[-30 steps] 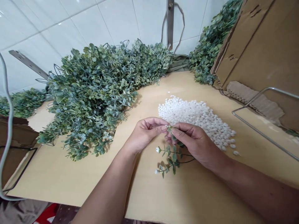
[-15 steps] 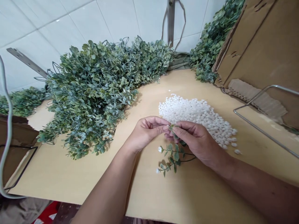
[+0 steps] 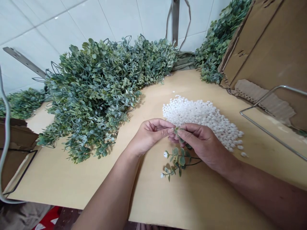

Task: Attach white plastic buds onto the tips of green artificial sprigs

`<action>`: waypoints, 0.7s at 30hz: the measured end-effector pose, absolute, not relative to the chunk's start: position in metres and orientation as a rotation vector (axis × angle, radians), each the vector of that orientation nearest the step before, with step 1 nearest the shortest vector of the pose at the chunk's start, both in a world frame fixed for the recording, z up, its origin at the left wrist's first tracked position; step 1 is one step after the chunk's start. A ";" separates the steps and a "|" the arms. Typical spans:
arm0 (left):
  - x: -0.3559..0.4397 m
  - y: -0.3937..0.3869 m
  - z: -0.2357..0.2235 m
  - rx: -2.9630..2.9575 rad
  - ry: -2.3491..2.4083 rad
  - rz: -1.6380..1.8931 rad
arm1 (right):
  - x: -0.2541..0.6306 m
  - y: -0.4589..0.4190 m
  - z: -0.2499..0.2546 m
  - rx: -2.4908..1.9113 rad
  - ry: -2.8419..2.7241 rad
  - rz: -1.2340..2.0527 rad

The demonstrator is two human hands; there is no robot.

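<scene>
Head camera view: 2 bare hands meet near the middle of the frame, above a pale tan tabletop (image 3: 153, 204). The left hand (image 3: 153, 134) has its thumb and forefinger together at the tip of a leafy sprig (image 3: 182, 160); whatever is pinched between them is too small to tell. The right hand (image 3: 202, 140) is clamped on the same sprig, its thumb and forefinger closed on a green stem just beside the left fingertips.

The sprig lies just below the hands, slightly right of centre, with 2 branches reaching leftward from under the right hand. Each of these branches ends in a white tip: an upper white tip (image 3: 165, 154) and a lower white tip (image 3: 162, 175).

Behind the hands, right of centre, a pile of small white pieces (image 3: 203, 111) spreads over the tabletop, partly hidden by the right hand, with a few loose pieces at its lower right edge. Across the upper left and middle sits a large heap of green foliage (image 3: 93, 86), well apart from the sprig. More foliage shows at the far left (image 3: 24, 102) and at the upper right (image 3: 218, 41), the latter beside a cardboard box (image 3: 268, 48). At right, a bent metal wire frame (image 3: 271, 132) stands near the box. White tiles (image 3: 120, 16) cover the wall behind.
</scene>
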State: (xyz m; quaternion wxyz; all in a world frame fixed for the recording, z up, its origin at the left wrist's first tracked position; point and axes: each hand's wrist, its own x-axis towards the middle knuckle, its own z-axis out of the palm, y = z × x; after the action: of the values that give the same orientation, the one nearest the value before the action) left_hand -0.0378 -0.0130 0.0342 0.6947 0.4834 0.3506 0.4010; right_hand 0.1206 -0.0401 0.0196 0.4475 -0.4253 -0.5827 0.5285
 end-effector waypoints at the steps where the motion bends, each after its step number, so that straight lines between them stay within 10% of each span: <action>1: -0.038 -0.013 0.034 1.079 0.786 0.891 | 0.121 -0.040 0.020 -1.057 -1.441 1.306; 21: -0.039 -0.010 0.020 1.025 0.833 0.950 | 0.119 -0.040 0.024 -0.952 -1.429 1.367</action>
State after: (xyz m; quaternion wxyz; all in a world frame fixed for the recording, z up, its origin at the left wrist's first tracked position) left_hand -0.0393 -0.0101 0.0200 0.6868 0.4578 0.3722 0.4244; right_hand 0.1188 -0.0399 0.0241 0.4559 -0.3860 -0.5796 0.5543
